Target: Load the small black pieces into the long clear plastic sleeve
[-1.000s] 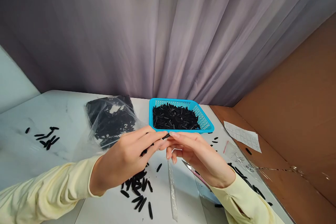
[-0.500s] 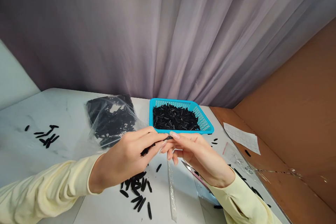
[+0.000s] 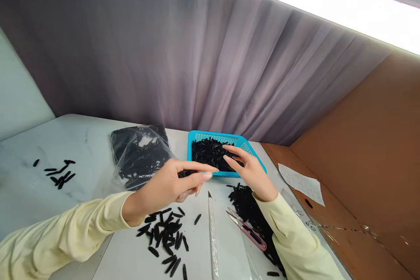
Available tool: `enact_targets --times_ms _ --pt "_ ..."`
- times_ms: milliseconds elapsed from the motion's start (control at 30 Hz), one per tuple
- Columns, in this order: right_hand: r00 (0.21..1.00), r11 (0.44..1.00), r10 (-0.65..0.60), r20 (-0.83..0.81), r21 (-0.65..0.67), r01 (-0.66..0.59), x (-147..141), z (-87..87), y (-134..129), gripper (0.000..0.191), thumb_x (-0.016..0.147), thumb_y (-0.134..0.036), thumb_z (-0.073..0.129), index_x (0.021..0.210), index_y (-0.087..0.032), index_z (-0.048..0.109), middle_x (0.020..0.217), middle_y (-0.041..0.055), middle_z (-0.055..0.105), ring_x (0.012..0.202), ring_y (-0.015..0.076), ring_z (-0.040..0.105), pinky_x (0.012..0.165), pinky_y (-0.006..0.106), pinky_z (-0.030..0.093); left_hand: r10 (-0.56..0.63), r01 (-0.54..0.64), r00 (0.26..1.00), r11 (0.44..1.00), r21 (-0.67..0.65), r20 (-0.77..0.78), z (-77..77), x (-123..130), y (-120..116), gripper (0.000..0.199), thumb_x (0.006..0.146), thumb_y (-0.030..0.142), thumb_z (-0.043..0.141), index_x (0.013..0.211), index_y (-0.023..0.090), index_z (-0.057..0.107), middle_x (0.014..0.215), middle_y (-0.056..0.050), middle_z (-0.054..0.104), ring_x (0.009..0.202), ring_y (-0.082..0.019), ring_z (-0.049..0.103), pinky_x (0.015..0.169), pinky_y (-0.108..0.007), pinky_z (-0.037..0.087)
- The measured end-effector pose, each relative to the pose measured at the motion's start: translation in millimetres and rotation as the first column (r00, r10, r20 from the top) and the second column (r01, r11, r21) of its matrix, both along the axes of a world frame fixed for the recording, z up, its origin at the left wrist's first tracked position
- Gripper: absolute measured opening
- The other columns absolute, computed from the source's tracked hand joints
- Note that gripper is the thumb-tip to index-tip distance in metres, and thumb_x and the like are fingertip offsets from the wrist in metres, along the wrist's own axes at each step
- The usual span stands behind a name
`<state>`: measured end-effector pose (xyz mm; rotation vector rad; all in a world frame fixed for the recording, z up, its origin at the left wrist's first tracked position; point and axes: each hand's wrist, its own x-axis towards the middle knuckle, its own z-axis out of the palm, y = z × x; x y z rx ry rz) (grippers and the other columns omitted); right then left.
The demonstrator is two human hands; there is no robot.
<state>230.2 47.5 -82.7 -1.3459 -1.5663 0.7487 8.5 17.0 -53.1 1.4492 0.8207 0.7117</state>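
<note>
My left hand (image 3: 183,177) is curled above the table's middle, with black pieces (image 3: 186,173) held behind its thumb and forefinger. Over the right part of the blue basket (image 3: 189,151), my right hand (image 3: 249,170) has its fingers apart, and I see nothing between them. Many small dark strips (image 3: 210,151) fill the basket. Below my left hand a loose heap of black strips (image 3: 167,232) lies on the white surface. Pink-handled snips (image 3: 247,229) rest beside another dark pile (image 3: 249,205), which my right sleeve partly covers.
A clear bag of black strips (image 3: 139,153) lies behind my left hand. A thin tool in a clear sleeve (image 3: 213,240) points away from me. Several strips (image 3: 61,173) are at the far left. Paper (image 3: 303,183) lies at the right edge.
My right hand has left my left hand and moved forward over the basket, its fingers now apart. The view has tilted up. Snips and the right pile are more exposed.
</note>
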Motion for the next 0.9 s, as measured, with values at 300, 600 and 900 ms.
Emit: enact_targets --times_ms 300,600,900 --pt "0.961 0.85 0.033 0.276 0.498 -0.173 -45 24.4 -64 0.01 0.084 -0.013 0.056 0.089 -0.02 0.062 0.087 0.0059 0.061 0.083 0.0197 0.057 0.073 0.034 0.047 -0.103 0.237 0.95 0.855 -0.462 0.295 4.1 -3 6 0.032 0.088 0.03 0.05 0.062 0.012 0.049 0.051 0.007 0.031 0.039 -0.001 0.015 0.031 -0.012 0.009" --pt "0.952 0.803 0.042 0.304 0.556 -0.213 -53 9.9 -60 0.024 0.082 -0.008 0.058 0.102 -0.02 0.063 0.099 0.0079 0.066 0.098 0.0234 0.054 0.083 0.042 0.046 -0.144 0.329 0.931 0.728 -0.602 0.336 -1.2 -3 6 0.031 0.085 0.034 0.055 0.064 0.014 0.044 0.055 0.006 0.033 0.04 -0.001 0.016 0.029 -0.01 0.01" --pt "0.989 0.858 0.093 0.117 0.494 -0.139 -55 6.0 -64 0.023 0.084 -0.009 0.058 0.097 -0.025 0.069 0.099 0.0035 0.071 0.101 0.023 0.058 0.088 0.044 0.047 -0.186 0.335 0.929 0.79 -0.513 0.32 1.0 -2 7 0.031 0.086 0.035 0.054 0.065 0.015 0.044 0.053 0.008 0.031 0.039 -0.001 0.015 0.03 -0.011 0.01"
